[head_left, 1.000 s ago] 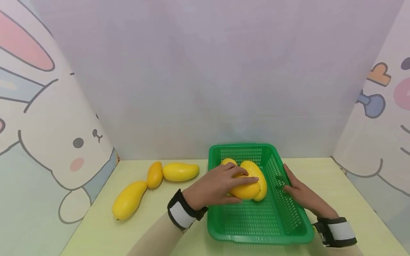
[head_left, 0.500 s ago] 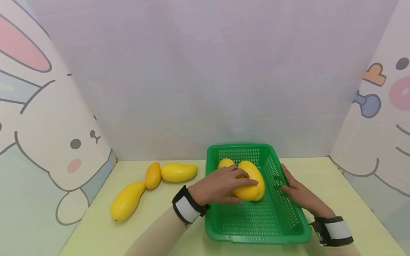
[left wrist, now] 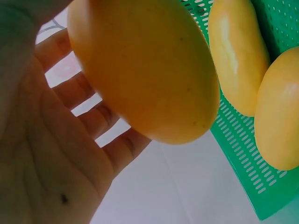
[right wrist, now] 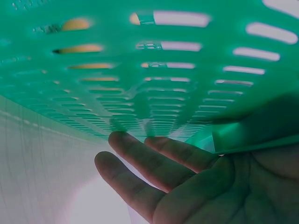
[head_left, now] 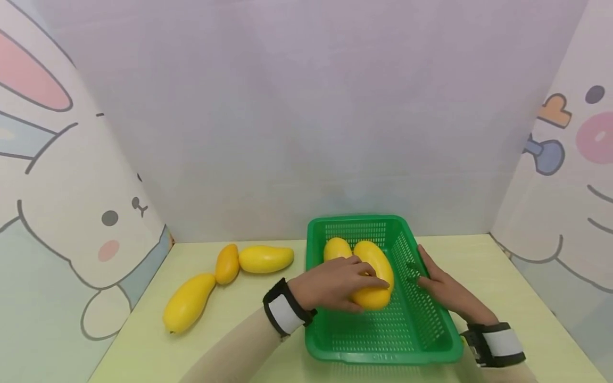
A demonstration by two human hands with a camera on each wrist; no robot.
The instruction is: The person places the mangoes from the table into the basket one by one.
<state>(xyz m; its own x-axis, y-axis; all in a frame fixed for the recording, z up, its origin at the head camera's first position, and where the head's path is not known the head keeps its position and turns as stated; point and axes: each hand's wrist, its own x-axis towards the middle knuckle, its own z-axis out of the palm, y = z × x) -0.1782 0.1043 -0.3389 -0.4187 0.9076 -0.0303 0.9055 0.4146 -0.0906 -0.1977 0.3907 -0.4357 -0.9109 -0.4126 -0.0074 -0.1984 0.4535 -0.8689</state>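
My left hand (head_left: 332,284) is over the green plastic basket (head_left: 383,357) and grips an orange-yellow mango (head_left: 373,299). In the left wrist view the fingers curl round the far side of this mango (left wrist: 149,70). Two more yellow mangoes lie behind it in the basket, one left (head_left: 337,248) and one right (head_left: 378,260). My right hand (head_left: 452,292) holds the basket's right side, thumb inside the rim and fingers outside. The right wrist view shows those fingers (right wrist: 149,163) against the slotted outer wall.
On the table (head_left: 249,319), left of the basket, lie a large yellow mango (head_left: 189,303), a small orange mango (head_left: 227,264) and a long yellow mango (head_left: 266,259). A pale back wall (head_left: 306,133) and rabbit-printed side panels (head_left: 72,223) enclose the table.
My left hand and its mango have shifted towards the front of the basket, uncovering more of the two mangoes behind. The right hand keeps its hold, and the view has turned slightly.
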